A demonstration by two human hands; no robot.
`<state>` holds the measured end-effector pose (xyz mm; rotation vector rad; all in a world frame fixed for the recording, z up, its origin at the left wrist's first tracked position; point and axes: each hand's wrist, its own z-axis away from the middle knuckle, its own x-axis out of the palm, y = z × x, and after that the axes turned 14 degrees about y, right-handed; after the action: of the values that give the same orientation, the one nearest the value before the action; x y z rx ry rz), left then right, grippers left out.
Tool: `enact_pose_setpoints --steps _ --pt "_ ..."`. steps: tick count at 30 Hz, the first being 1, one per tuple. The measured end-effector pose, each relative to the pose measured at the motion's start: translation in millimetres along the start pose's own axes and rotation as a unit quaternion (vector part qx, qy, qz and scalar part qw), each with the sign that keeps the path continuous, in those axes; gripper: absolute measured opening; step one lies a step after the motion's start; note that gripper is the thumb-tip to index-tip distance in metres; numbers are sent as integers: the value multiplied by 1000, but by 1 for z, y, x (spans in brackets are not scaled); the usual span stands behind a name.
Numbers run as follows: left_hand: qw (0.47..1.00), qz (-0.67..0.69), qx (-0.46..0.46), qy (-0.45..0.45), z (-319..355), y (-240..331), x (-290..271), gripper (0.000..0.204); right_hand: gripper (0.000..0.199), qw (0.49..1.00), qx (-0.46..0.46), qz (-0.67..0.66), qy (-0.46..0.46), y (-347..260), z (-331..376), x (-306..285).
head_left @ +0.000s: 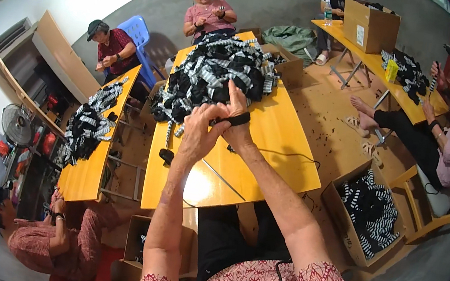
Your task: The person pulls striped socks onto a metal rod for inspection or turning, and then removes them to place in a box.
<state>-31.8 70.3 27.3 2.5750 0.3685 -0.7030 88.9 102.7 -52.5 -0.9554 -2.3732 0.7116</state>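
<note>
Head view: over a yellow table point(287, 149), a person's left hand point(198, 131) and right hand point(237, 120) are raised together, both gripping a black band point(233, 120), apparently a sock or a similar knitted piece, though the picture is too small to say. The left fingers curl shut around its near end; the right hand's fingers pinch the other end, one finger pointing up toward the heap point(217, 76) of black and white-striped pieces piled on the far half of the table. The band sits just in front of that heap, held above the tabletop. A small black object point(166, 156) lies near the table's left edge, and a thin cable point(286, 155) trails across the bare wood. To the right on the floor stands an open cardboard box point(367, 215) filled with striped pieces. A second yellow table point(85, 172) to the left carries a smaller pile point(88, 124), with other people seated around the room at work.
</note>
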Motion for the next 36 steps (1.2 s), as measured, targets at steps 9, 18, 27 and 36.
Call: enact_pose_setpoints --steps 9,18,27,36 --pt "973 152 -161 -66 -13 -5 7 13 77 920 334 -205 -18 9 -6 -5" --pt "938 291 -188 -12 -8 -14 3 21 78 989 -71 107 -74 -28 -49 -11" --pt "715 512 -474 47 26 -6 26 56 76 881 340 -330 7 -28 -33 -19" --pt "760 430 -487 20 39 -21 39 23 79 915 283 -286 35 -9 -8 -16"
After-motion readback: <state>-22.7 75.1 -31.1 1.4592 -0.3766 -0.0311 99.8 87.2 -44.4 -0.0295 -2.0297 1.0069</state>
